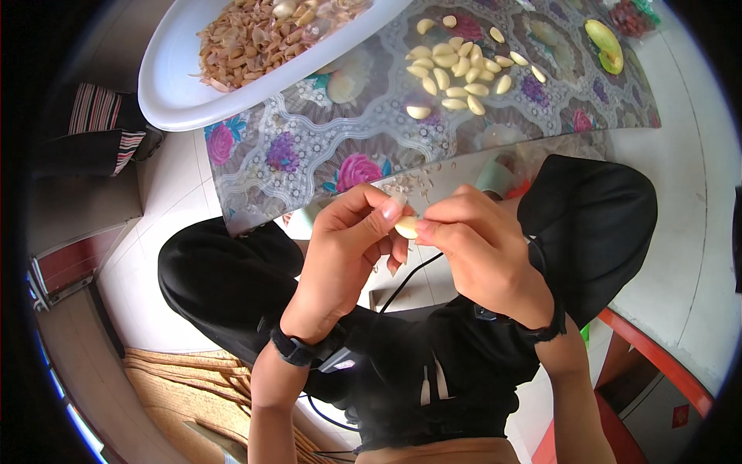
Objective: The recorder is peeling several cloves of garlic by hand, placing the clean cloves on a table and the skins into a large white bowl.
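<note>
Above the gap between my knees, a pale garlic clove (406,227) is pinched between both hands. The thumb and fingers of my left hand (351,238) hold it from the left, with a bit of whitish skin near the thumb. From the right, the fingertips of my right hand (484,249) grip its other end. Beyond my hands, a pile of peeled garlic cloves (461,64) lies on a flower-patterned tablecloth (324,168). A white plastic basin (174,110) at the upper left holds unpeeled cloves and loose skins (255,52).
A yellow-green curved piece of fruit or vegetable (604,46) lies at the table's right, near a plastic bag of dark red items (633,17). Garlic skins (414,185) lie scattered below the table edge. A black cable (408,278) runs between my legs. Woven mats (185,383) are at lower left.
</note>
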`<state>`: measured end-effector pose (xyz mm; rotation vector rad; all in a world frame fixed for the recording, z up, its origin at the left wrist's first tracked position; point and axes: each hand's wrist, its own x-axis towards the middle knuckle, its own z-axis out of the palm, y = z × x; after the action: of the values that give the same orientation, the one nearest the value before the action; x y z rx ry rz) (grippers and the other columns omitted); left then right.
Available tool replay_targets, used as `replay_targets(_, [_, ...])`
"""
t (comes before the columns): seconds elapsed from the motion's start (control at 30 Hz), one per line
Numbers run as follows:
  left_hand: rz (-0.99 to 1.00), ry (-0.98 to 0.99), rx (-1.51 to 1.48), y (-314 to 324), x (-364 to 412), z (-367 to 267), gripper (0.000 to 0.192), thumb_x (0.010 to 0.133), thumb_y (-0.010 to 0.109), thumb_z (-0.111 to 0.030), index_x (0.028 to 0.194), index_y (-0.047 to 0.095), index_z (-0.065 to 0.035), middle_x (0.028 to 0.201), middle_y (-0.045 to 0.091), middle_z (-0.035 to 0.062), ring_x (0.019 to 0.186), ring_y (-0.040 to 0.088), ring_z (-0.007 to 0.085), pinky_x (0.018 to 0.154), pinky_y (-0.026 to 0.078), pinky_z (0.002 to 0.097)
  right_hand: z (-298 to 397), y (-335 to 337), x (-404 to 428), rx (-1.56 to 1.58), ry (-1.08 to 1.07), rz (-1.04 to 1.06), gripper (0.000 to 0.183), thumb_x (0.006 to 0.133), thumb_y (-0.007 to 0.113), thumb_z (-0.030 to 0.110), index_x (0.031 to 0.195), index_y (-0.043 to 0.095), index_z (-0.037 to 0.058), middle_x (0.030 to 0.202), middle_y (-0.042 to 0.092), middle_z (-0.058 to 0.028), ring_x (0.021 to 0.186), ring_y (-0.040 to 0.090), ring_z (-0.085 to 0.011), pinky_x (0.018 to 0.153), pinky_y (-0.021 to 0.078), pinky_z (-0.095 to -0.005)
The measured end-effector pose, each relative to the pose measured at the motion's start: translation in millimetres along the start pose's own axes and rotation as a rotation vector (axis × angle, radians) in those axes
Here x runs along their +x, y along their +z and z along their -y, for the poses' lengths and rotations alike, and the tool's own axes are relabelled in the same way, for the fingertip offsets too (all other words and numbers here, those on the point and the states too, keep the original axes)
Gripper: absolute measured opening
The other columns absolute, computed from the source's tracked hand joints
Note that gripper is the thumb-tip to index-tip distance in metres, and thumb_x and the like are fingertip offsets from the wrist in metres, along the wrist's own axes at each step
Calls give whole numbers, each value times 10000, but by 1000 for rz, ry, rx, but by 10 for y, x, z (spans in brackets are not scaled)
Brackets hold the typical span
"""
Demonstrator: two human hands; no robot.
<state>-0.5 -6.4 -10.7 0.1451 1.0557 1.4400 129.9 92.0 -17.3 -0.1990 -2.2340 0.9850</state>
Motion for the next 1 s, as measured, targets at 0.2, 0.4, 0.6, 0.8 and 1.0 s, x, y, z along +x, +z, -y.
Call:
replay_targets(0.2, [-98,37,126,-32,28,-12,140,873,483,-143,807,492,-20,692,535,60,558,505,118,486,399,224,-59,-31,-5,31,-7,-18,219,628,571,-95,827,549,-8,758,503,-77,646,510,-220,549,428,-293])
replay_targets(0.4, [-87,19,110,15,26,4,230,902,429,-246,806,476,-42,661,519,46,536,478,95,480,379,204,-35,-44,16,145,99,-64,229,615,586,-117,814,547,-10,777,515,-86,655,517,-230,557,429,-296])
replay_targets(0.6, [-56,115,349,10,-21,34,239,898,435,-258,767,479,-63,611,486,5,507,414,48,457,320,181,-18,-2,4,123,32,-17,176,647,587,-88,801,548,-13,770,510,-85,654,509,-227,561,422,-299])
replay_targets(0.8, [-101,199,554,39,-53,3,224,892,449,-208,713,470,-76,596,466,-25,491,368,24,446,278,166,26,-50,38,78,-48,82,216,648,599,-72,852,557,-16,740,482,-67,627,481,-204,543,404,-287])
replay_targets(1.0, [-55,131,262,-31,-16,31,196,885,478,-194,739,462,-63,561,430,-22,492,351,33,444,275,175,-1,-16,32,103,-114,-33,245,627,586,-131,835,536,-10,778,550,-117,572,497,-197,486,398,-259])
